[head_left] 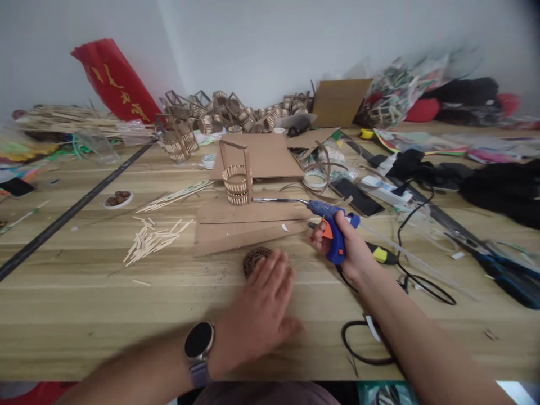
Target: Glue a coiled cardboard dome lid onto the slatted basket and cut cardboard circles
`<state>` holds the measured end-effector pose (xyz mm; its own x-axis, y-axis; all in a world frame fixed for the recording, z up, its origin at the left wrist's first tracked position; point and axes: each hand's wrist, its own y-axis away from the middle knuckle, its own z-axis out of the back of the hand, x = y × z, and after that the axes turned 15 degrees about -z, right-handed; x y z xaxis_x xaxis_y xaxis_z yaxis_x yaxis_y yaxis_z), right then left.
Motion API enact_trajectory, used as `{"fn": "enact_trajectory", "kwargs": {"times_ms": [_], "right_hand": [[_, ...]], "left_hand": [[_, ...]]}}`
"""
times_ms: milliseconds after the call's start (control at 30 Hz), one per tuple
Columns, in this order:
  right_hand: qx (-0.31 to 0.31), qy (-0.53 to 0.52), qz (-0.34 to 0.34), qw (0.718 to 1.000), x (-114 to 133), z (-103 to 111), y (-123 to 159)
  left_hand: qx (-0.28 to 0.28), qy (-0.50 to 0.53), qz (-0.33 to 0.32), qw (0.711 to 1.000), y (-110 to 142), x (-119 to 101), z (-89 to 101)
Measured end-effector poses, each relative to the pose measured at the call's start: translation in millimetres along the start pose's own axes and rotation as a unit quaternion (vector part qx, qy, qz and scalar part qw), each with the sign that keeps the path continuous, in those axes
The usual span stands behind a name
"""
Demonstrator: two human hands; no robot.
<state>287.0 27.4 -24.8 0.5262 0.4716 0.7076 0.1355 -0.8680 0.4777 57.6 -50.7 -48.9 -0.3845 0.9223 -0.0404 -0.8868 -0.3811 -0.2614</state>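
Observation:
My right hand is wrapped round the handle of a blue glue gun with an orange trigger, its nozzle pointing left over the brown cardboard sheets. My left hand lies flat with fingers stretched out, its fingertips reaching a round coiled cardboard disc on the wooden table. A watch is on my left wrist. A small basket of wooden sticks with a cardboard handle stands upright on the cardboard beyond the gun's tip.
Loose short wooden sticks lie left of the cardboard. Several finished baskets are piled at the back. A black phone, a power strip, the gun's black cable and blue pliers lie to the right.

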Motion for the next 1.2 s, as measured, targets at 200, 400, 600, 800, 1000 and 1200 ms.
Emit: {"fn": "enact_trajectory", "kwargs": {"times_ms": [200,400,600,800,1000,1200], "right_hand": [[0.007,0.053,-0.022,0.998,21.1,-0.1,18.3],[-0.008,0.048,-0.033,0.998,35.6,-6.7,37.4],[-0.026,0.058,-0.058,0.996,38.0,-13.1,40.1],[-0.03,0.084,-0.066,0.994,38.6,-26.7,33.6],[-0.017,0.147,0.002,0.989,28.7,-20.6,28.8],[-0.023,0.317,0.005,0.948,14.2,2.1,28.5]], "left_hand": [[0.097,0.114,-0.145,0.978,-20.3,-29.9,-6.2],[0.062,0.102,-0.162,0.98,-63.2,-33.8,-27.6],[0.05,0.06,-0.08,0.994,-54.8,-28.8,-32.9],[0.112,0.058,0.01,0.992,-49.8,-26.0,-28.9],[0.068,0.156,-0.103,0.98,-49.5,-19.5,0.2],[-0.023,-0.003,0.096,0.995,-2.0,14.9,9.6]]}}
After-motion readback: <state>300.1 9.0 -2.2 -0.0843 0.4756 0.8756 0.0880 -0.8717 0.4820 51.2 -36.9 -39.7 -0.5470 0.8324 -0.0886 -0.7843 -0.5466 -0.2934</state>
